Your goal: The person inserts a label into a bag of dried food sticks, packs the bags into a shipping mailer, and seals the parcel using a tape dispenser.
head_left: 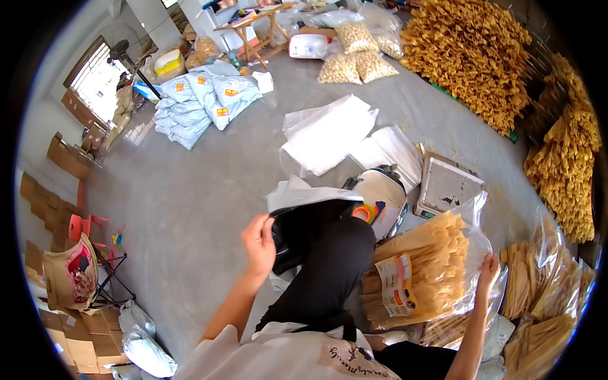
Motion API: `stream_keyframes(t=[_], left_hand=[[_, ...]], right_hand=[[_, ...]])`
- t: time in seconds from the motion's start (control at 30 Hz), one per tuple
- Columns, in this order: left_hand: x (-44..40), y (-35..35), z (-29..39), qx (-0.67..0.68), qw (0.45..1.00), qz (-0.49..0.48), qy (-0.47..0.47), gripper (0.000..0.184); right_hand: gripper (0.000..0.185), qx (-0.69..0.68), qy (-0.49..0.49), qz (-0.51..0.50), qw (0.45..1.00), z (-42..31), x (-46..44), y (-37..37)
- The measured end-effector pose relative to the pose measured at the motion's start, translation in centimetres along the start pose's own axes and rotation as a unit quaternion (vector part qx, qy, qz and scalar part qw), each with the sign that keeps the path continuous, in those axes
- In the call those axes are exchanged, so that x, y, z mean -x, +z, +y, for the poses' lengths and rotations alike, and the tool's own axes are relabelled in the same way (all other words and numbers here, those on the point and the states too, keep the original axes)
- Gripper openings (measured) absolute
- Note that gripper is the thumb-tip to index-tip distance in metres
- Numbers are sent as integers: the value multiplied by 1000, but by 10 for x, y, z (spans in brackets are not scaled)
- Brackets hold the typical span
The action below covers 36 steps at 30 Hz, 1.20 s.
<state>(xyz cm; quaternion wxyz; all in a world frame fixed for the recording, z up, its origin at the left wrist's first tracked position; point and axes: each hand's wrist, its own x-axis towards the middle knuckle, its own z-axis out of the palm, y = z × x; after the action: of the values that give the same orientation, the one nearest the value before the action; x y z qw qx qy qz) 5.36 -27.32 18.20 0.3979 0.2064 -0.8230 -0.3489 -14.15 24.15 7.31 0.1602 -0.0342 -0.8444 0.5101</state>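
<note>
My left hand [259,246] is closed on the left edge of a mailing bag [316,195], grey-white outside and black inside, its mouth held open beside my knee. Over on the right, my right hand [489,271] pinches the edge of a clear plastic bag [479,244]. That bag is packed with yellow-brown dried strips [437,253] and has a printed label [397,285] on its front. It leans near my legs. The bottom of the mailing bag is hidden behind my thigh.
Behind the mailing bag stands a container with an orange tape roll [363,213]. A weighing scale [448,185] and white plastic bags [332,134] lie on the floor. Filled light-blue parcels [206,101] are piled at upper left. More bagged strips [538,316] lie at right.
</note>
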Motion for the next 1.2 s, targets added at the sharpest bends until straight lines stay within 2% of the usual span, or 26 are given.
stream_keyframes(t=[0.03,0.13,0.2,0.23,0.27,0.3,0.33,0.43,0.5,0.57,0.6,0.63,0.67,0.7,0.77,0.87,0.97,1.0,1.07,1.1,1.13,1.17,1.2], left_hand=[[-1,-2,3,18,998,23,61,8],[-14,-15,21,41,993,70,90,9],[-28,-17,32,136,990,21,-5,11],[-35,-19,31,84,992,-85,-27,14],[-35,-14,19,137,976,-151,-76,14],[-36,-8,8,189,950,-217,-120,15],[-37,-8,9,218,946,-200,-136,15],[-46,-15,19,225,945,-190,-140,15],[-48,-17,30,276,922,-226,-149,17],[-49,-12,20,279,905,-292,-133,26],[-53,-8,17,230,926,-283,-97,25],[-56,-5,15,180,943,-272,-63,24],[-60,0,13,182,943,-273,-63,24],[-68,6,12,177,955,-236,-15,22],[-81,18,22,185,968,-160,62,12],[-97,21,58,215,963,-140,77,16],[-106,32,76,263,950,-107,131,15],[-109,35,82,249,953,-113,130,14],[-114,41,95,235,957,-121,116,14],[-116,46,100,240,956,-125,117,14],[-120,53,105,265,947,-98,153,14],[-123,59,110,288,936,-72,189,14],[-125,67,117,283,936,-76,197,14]], right_hand=[[26,-21,2,-53,998,-39,8,-6],[28,-75,10,-107,991,-131,41,-12],[27,-165,34,-137,976,-164,59,-16],[27,-165,26,-135,977,-184,65,-20],[24,-212,103,-67,970,-208,69,-26],[22,-259,178,2,949,-223,71,-28],[17,-433,230,37,870,-211,61,-35],[17,-583,228,-9,780,-208,37,-71],[17,-537,203,-60,816,-241,35,-74],[18,-509,142,32,848,-266,29,-73],[21,-518,78,-25,851,-233,4,-90],[20,-542,63,13,838,-257,6,-86],[19,-551,42,-16,834,-246,-14,-99],[19,-557,23,-44,829,-234,-31,-113],[18,-581,-21,8,813,-259,-39,-119],[23,-617,-111,-69,776,-272,-29,-156],[29,-613,-91,-23,784,-350,90,-124],[33,-450,-102,47,886,-349,122,-118],[43,-247,-15,73,966,-345,188,-107],[47,-226,77,30,971,-341,215,-105],[54,-216,9,-3,976,-304,234,-101],[54,-215,8,1,976,-291,248,-105],[33,-171,61,-207,961,-283,262,-105]])
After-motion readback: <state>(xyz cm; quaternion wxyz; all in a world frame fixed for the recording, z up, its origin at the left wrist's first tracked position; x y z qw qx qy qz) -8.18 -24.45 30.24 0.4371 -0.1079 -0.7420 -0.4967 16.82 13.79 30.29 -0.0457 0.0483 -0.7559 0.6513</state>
